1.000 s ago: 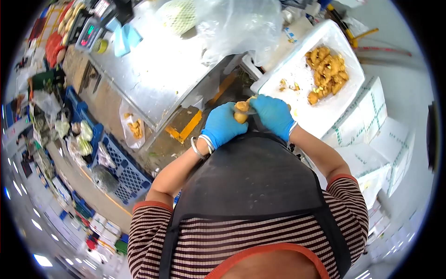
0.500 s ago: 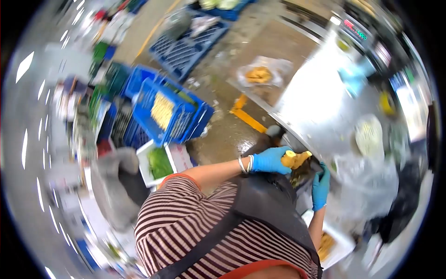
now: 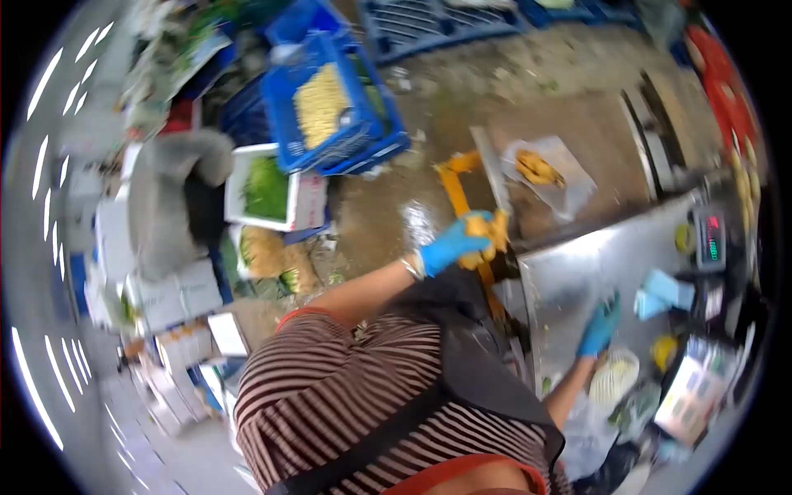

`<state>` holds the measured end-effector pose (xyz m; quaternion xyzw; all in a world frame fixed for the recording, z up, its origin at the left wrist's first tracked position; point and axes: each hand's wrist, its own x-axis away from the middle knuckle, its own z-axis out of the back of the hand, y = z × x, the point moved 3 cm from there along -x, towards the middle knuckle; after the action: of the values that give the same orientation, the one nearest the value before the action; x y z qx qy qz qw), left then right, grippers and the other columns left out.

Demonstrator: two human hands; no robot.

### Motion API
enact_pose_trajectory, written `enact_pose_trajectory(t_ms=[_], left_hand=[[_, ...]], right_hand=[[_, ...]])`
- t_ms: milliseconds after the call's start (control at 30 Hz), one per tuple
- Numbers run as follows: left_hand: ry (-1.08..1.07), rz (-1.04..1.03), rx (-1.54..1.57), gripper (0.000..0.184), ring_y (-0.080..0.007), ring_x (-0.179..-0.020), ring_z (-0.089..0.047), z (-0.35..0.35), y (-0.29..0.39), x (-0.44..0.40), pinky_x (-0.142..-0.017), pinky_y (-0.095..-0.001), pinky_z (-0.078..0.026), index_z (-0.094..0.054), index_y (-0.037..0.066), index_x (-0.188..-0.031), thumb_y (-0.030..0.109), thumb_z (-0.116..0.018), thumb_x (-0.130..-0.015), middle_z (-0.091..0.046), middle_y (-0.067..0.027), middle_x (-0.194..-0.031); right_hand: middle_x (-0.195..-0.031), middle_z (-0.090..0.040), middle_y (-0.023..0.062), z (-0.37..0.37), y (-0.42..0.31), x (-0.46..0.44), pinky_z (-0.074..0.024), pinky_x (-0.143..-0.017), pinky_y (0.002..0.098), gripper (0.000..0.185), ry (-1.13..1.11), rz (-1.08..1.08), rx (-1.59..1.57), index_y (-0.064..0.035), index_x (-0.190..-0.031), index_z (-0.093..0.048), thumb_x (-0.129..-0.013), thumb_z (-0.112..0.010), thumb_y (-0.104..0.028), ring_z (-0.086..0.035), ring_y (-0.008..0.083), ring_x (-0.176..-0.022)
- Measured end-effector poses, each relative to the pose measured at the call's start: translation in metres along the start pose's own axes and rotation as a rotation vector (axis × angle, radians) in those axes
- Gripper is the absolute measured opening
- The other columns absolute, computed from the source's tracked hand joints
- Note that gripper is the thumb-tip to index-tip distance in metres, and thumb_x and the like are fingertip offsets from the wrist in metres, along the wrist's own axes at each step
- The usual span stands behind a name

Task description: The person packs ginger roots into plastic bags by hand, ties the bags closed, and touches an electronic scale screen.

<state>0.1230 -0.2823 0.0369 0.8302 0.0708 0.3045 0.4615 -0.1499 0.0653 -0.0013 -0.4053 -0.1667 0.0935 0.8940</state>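
My left hand, in a blue glove, is closed around a piece of ginger. Its knobbly yellow-brown lobes stick out past the fingers, above the wet floor beside the table corner. My right hand, also gloved in blue, is over the steel table. Its fingers reach forward, slightly blurred, and I see nothing held in them. More ginger lies on a clear plastic bag on the brown board beyond the table.
A scale with a lit display stands at the table's far right, near folded blue cloths. Blue crates and a white foam box of greens stand on the floor to the left. A yellow frame supports the board.
My view has turned toward the right. My left hand has carried the ginger toward the board, and my right hand has moved away from my body, over the steel table.
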Motion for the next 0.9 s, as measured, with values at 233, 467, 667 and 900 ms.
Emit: enact_pose_trajectory(t_ms=[233,467,667,900], left_hand=[[-0.178,0.335,0.456,0.049,-0.0189,-0.093,-0.063,0.000,0.033,-0.110,-0.078,-0.0310,-0.054,-0.045,0.005,-0.133,0.023,-0.062,-0.091,-0.062,-0.0105,-0.109],[-0.052,0.751,0.722,0.050,-0.0282,-0.118,-0.055,-0.011,-0.059,-0.234,-0.098,-0.0463,-0.048,-0.048,0.011,-0.135,0.019,-0.063,-0.088,-0.057,-0.0098,-0.127],[-0.042,0.507,0.362,0.040,-0.0248,-0.114,-0.056,-0.052,-0.114,-0.353,-0.098,-0.0376,-0.049,-0.049,0.005,-0.127,0.012,-0.064,-0.090,-0.057,-0.0114,-0.125],[-0.370,0.273,-0.247,0.048,-0.0252,-0.116,-0.056,-0.026,-0.137,-0.399,-0.102,-0.0384,-0.046,-0.049,0.003,-0.132,0.016,-0.064,-0.088,-0.057,-0.0138,-0.130]], right_hand=[[-0.134,-0.049,0.0259,-0.146,-0.184,-0.057,-0.0440,-0.101,0.0402,0.094,-0.113,-0.027,0.074,0.0035,-0.141,-0.037,-0.068,-0.086,-0.031,-0.052,0.0387,-0.120],[-0.089,-0.066,0.0246,-0.210,-0.095,-0.144,-0.0514,-0.078,0.0497,0.028,-0.030,-0.282,0.267,-0.0054,-0.092,-0.066,-0.085,-0.056,-0.031,-0.065,0.0436,-0.082],[-0.080,-0.068,0.0124,-0.194,-0.117,-0.162,-0.0513,-0.061,0.0352,0.032,-0.188,-0.215,-0.299,-0.0015,-0.098,-0.065,-0.086,-0.068,-0.031,-0.066,0.0222,-0.066],[-0.078,-0.063,0.0054,-0.173,-0.106,-0.186,-0.0488,-0.052,0.0267,0.020,-0.140,-0.604,-0.751,-0.0017,-0.099,-0.062,-0.089,-0.066,-0.019,-0.060,0.0133,-0.062]])
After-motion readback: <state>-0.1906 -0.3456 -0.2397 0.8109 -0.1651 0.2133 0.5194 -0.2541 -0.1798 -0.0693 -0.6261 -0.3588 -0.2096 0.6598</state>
